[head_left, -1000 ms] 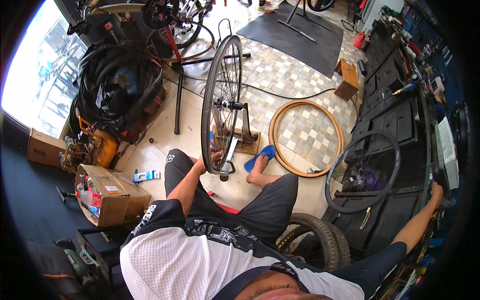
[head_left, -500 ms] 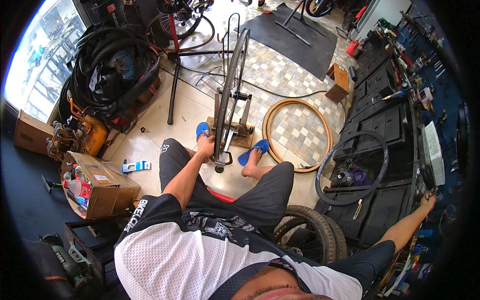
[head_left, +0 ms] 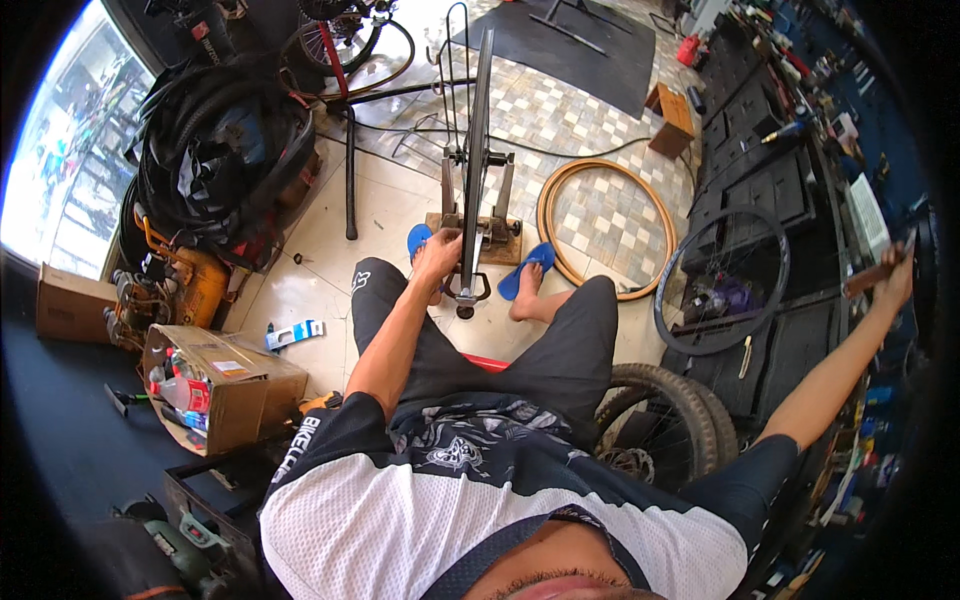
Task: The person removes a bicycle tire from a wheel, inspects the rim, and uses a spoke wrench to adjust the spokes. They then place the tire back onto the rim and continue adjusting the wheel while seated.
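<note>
A bicycle wheel (head_left: 484, 110) stands upright in a truing stand (head_left: 503, 190) on a wooden base between my feet. My left hand (head_left: 438, 256) is closed at the near, lower part of the wheel, its fingertips against the rim's left side. Far out to the right, at the wall of tools, my raised right hand (head_left: 895, 282) grips a brown, block-like object (head_left: 866, 281). A thin, pale piece rises by that hand's fingers; blur hides whether the two are one thing.
A bare wheel (head_left: 668, 290) leans on black drawers (head_left: 760, 245). Tan tyres (head_left: 545, 215) lie on the floor, knobby tyres (head_left: 712, 425) stand beside my right thigh. At left are an open cardboard box (head_left: 270, 395), a yellow compressor (head_left: 195, 285) and piled black tyres (head_left: 160, 150).
My right hand has risen from the bench edge and now holds the brown object. My left hand stays at the wheel. The whole view has shifted slightly.
</note>
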Tool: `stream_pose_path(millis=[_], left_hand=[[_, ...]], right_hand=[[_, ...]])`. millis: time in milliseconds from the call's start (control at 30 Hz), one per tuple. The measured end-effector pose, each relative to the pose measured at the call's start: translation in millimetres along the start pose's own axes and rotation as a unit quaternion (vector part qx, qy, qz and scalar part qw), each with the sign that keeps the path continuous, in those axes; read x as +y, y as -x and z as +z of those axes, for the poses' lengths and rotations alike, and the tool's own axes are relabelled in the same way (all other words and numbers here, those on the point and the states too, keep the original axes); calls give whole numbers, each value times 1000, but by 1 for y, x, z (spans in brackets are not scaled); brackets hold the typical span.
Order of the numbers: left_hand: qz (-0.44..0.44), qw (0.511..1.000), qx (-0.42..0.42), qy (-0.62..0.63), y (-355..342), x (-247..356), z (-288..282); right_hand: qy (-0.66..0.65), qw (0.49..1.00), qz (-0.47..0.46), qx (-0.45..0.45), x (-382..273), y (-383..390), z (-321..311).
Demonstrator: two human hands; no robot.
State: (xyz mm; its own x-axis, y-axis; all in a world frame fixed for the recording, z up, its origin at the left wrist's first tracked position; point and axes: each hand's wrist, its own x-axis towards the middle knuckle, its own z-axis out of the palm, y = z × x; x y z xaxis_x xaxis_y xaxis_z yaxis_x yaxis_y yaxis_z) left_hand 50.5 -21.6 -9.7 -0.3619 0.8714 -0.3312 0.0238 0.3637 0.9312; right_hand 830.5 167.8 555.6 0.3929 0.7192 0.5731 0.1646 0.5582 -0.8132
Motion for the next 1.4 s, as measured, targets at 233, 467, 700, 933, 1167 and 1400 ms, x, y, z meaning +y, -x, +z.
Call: stream_pose_path(millis=[233, 467, 700, 933, 1167, 1400], left_hand=[[60, 994, 89, -16, 51, 73, -69], [153, 963, 52, 216, 90, 126, -60], [83, 969, 37, 231, 118, 29, -59], [118, 991, 0, 56, 137, -23, -38], [158, 987, 2, -31, 138, 44, -56], [209, 970, 8, 124, 137, 89, -59]], right_hand=[[55, 978, 3, -201, 6, 157, 238], [59, 908, 71, -408, -11, 244, 307], [131, 858, 58, -493, 8, 299, 349], [137, 849, 53, -508, 8, 323, 369], [135, 839, 71, -522, 8, 331, 374], [142, 815, 50, -559, 4, 338, 382]])
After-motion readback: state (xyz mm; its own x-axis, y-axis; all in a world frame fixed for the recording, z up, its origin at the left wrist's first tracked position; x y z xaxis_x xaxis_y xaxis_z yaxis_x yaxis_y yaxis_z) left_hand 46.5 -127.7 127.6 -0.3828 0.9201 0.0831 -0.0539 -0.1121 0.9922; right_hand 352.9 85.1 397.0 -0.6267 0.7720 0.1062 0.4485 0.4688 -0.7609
